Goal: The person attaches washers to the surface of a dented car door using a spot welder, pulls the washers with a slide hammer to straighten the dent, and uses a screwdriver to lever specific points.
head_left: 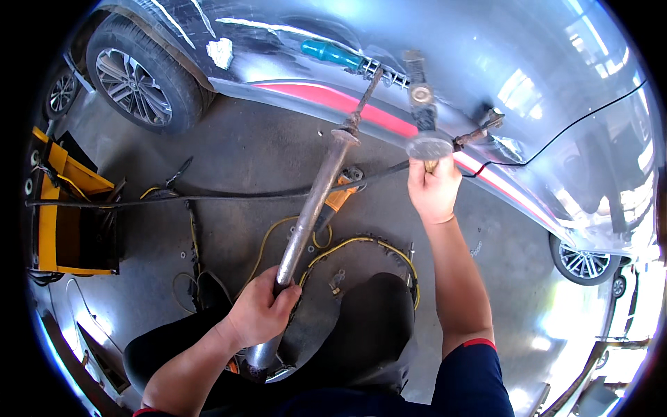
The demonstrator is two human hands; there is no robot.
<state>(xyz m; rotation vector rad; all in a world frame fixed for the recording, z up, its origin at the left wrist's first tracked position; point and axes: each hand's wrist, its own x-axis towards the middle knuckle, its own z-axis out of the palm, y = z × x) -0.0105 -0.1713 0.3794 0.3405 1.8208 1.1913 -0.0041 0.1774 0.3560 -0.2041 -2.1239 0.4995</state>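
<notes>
My left hand (262, 309) is wrapped round a long metal slide-hammer puller (316, 198), which slants up toward a silver-grey car (486, 62). Its thin rusty end reaches a row of small metal pull rings (382, 71) on the scraped side panel. A teal-handled rod (332, 53) lies along those rings. My right hand (435, 189) is closed on the short handle of a body hammer (422, 97), its round face toward me and slightly blurred. Beside it, a rusty metal clamp (479, 131) sits against the panel, partly hidden by the hammer and hand.
An orange and black angle grinder (340, 198) lies on the floor below a thick black cable (243, 197). A yellow hose (365, 240) loops near my knees. At the left stands a yellow and black cart (73, 260). The car's wheel (135, 76) is at upper left.
</notes>
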